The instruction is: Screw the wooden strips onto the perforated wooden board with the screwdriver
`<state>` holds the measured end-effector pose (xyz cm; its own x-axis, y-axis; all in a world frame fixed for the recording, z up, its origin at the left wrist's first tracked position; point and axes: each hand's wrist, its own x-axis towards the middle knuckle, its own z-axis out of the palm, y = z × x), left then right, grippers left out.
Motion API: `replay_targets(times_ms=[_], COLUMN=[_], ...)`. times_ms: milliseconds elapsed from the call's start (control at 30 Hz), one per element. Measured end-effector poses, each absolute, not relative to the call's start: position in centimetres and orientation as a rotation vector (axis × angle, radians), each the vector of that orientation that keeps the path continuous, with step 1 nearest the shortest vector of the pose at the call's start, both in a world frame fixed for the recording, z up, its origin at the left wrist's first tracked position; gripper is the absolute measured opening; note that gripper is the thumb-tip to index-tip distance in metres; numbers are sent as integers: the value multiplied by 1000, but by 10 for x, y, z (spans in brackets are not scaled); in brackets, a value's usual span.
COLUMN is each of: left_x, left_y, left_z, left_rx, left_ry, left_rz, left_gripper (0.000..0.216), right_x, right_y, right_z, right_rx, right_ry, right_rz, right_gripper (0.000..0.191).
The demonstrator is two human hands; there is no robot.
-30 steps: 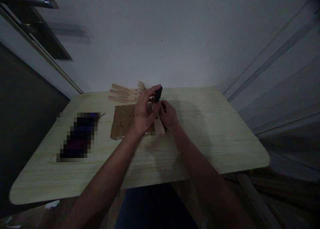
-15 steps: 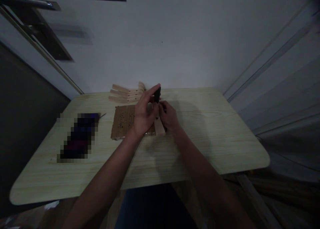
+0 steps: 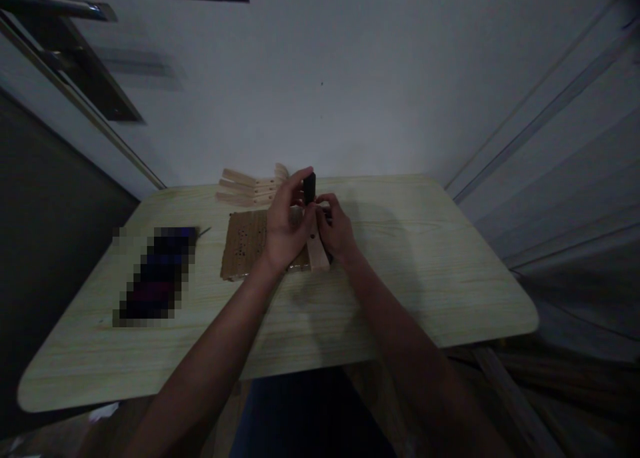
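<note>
A dark block-like piece (image 3: pixel 309 187) stands upright between the index finger and thumb of my left hand (image 3: pixel 287 228). Directly below it, a pale wooden piece with a dark hole (image 3: pixel 317 250) lies over the right end of a pierced cardboard sheet (image 3: pixel 241 248). My right hand (image 3: pixel 337 230) is closed beside the wood, its thumb and fingertips meeting near the base of the dark piece. What those fingertips pinch is hidden. My left palm covers part of the cardboard.
Behind the cardboard lie several pale wooden pieces with holes (image 3: pixel 245 188). A blurred-out dark object (image 3: pixel 160 271) is on the left of the table (image 3: pixel 440 265), with a thin pointed stick (image 3: pixel 205 231) at its top. A white wall (image 3: pixel 380 98) rises at the table's back edge.
The dark piece has turned slightly and now shows a broader face. My right fingers have shifted a little around its base, while the cardboard and wooden pieces stay in place.
</note>
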<state>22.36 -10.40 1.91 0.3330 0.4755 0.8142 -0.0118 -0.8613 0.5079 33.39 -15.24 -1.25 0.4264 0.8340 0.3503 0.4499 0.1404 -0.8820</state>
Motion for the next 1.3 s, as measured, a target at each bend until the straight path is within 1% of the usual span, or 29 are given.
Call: replay_targets(times_ms=[367,667,1033,1300], left_x=[223,224,223,222], left_y=[-103,-102,-103,-105], left_z=[16,16,17,20], left_rx=[2194,2172,2144,2217], left_ry=[406,434,403,392], left_rz=[1514,1585,1537,1527], left_gripper=[54,48,59,50], right_x=[335,334,334,333], right_y=[-150,-151,-150,-148], right_z=[-12,-11,-11,-12], right_rx=[-1467,-1479,-1544,-1621], right_ry=[-1153,-1131,-1118,-1085], right_rz=[420,399,335,280], right_gripper=[11,14,9,7])
